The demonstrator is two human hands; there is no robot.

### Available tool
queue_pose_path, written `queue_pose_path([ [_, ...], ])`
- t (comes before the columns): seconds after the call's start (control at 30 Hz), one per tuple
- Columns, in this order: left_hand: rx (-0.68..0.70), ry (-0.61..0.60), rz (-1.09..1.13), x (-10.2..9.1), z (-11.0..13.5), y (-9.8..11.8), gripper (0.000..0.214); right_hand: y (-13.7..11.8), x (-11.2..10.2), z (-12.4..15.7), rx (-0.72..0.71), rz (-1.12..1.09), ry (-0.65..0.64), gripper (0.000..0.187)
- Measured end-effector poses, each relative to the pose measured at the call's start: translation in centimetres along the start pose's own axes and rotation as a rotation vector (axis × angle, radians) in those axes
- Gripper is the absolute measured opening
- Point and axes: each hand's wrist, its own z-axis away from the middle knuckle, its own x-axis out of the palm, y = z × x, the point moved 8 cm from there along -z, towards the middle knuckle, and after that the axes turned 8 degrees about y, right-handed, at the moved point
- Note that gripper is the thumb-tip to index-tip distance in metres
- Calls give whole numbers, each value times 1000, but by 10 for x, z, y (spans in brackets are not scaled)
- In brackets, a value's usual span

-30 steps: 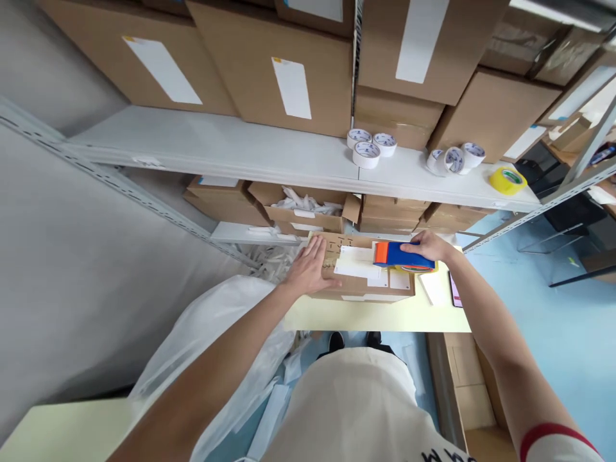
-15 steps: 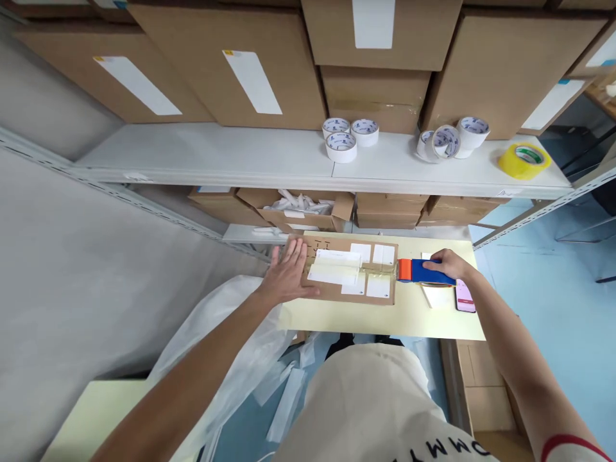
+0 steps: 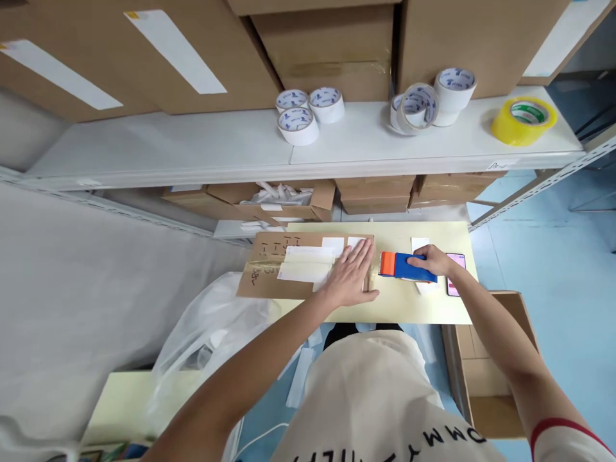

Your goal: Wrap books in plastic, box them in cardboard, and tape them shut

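A flat cardboard box (image 3: 269,256) with handwriting, white labels and a strip of clear tape lies on the pale yellow table (image 3: 394,308). My left hand (image 3: 351,274) rests spread and flat on its right end, covering part of the labels. Just beyond that right edge, my right hand (image 3: 430,262) grips a blue and orange tape dispenser (image 3: 409,266), its orange head facing the box. Beneath the dispenser lies a white paper (image 3: 420,244), partly hidden. A phone (image 3: 455,273) with a lit screen sits beside my right wrist.
Above the table runs a grey shelf (image 3: 192,144) bearing large cartons, white tape rolls (image 3: 298,126) and a yellow tape roll (image 3: 523,122). An open box of white items (image 3: 279,196) is below it. A plastic bag (image 3: 206,321) hangs left; an open carton (image 3: 495,410) stands right.
My left hand has moved from the box's left end to its right end. The box has shifted left, showing more handwriting. The dispenser stays in my right hand, now slightly apart from the box.
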Motion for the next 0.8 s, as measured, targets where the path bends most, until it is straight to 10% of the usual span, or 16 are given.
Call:
queue_pose_path([
  [0.17, 0, -35, 0, -2, -1, 3, 100, 13, -25, 23, 102, 324, -20, 55],
  [0.47, -79, -94, -84, -12, -14, 21, 49, -90, 33, -3, 94, 867, 12, 33],
  [0.67, -144, -1, -56, -11, -18, 14, 55, -36, -15, 32, 190, 670, 366, 56],
  [0.8, -186, 61, -11, -11, -26, -5, 64, 7, 19, 55, 240, 412, 357, 34],
])
